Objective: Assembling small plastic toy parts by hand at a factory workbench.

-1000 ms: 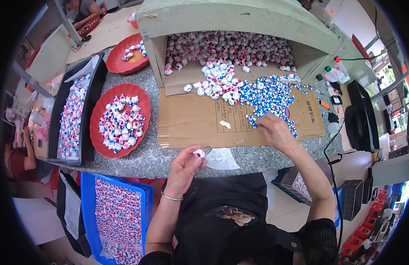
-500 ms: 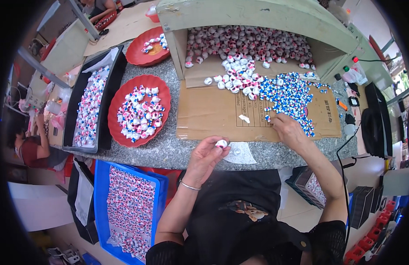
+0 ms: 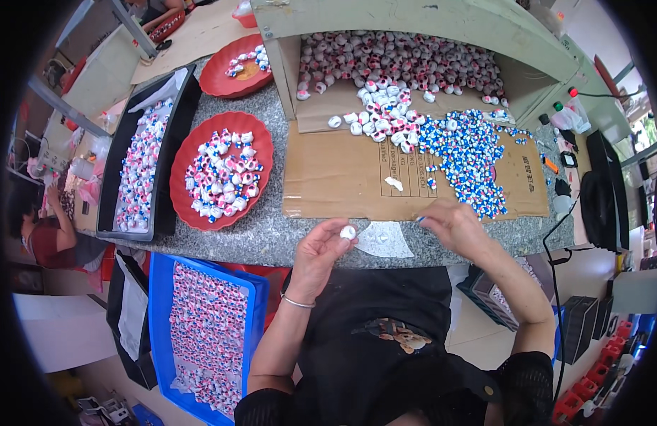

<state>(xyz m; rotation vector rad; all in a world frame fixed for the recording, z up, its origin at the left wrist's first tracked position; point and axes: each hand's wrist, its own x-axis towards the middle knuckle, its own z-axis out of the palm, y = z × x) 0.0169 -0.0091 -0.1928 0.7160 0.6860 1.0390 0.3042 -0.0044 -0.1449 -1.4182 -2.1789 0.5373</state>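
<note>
Between the thumb and fingers of my left hand (image 3: 316,259) is a small white doll head (image 3: 348,232), held above the counter's front edge. My right hand (image 3: 456,226) pinches a tiny blue piece (image 3: 421,219) to the right of it, apart from the head. Beyond my right hand, many small blue-and-white doll bodies (image 3: 465,160) lie heaped on a flat cardboard sheet (image 3: 328,177). White-and-pink doll heads (image 3: 378,113) spill beside them from a larger heap (image 3: 406,64) under the shelf. A white paper scrap (image 3: 389,245) lies between my hands.
To the left, a red plate (image 3: 178,188) holds joined figures, with another red plate (image 3: 213,78) behind it. A black tray (image 3: 161,192) and, lower down, a blue bin (image 3: 254,319) contain more. A pale wooden shelf (image 3: 414,18) stands over the heads. A black cable (image 3: 552,284) hangs at right.
My right hand has come away from the blue-and-white heap, back toward me and slightly left, with a tiny blue piece in its fingers. My left hand still holds the white head.
</note>
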